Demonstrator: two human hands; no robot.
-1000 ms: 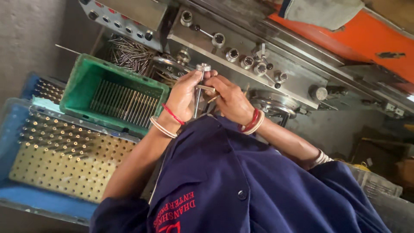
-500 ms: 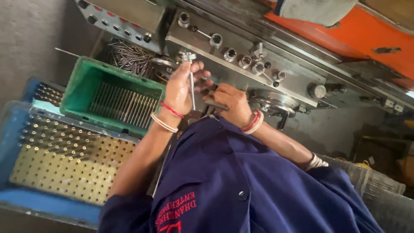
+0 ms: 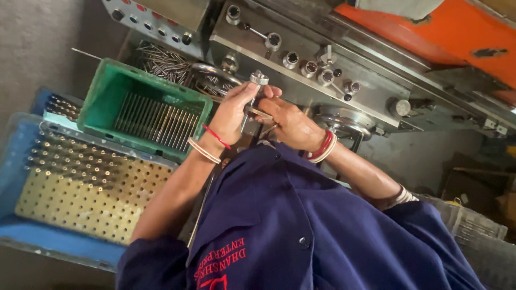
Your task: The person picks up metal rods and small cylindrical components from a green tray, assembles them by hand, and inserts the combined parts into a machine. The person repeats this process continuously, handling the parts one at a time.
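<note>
Both hands (image 3: 269, 115) keep a closed grip on a metal rod (image 3: 252, 99), upright, head up.

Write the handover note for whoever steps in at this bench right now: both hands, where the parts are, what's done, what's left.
Left hand: closed around a slim metal rod with a knurled silver head, held upright in front of the grey machine panel.
Right hand: fingers pinched at the rod's shaft just below the left hand; what they hold there is too small to tell.
Parts: green plastic crate holds a row of like rods; loose rods are piled behind it. The perforated yellow board in the blue tray is filled along its upper rows.
Done: upper rows loaded.
Left: lower holes empty; this rod is in hand.
</note>
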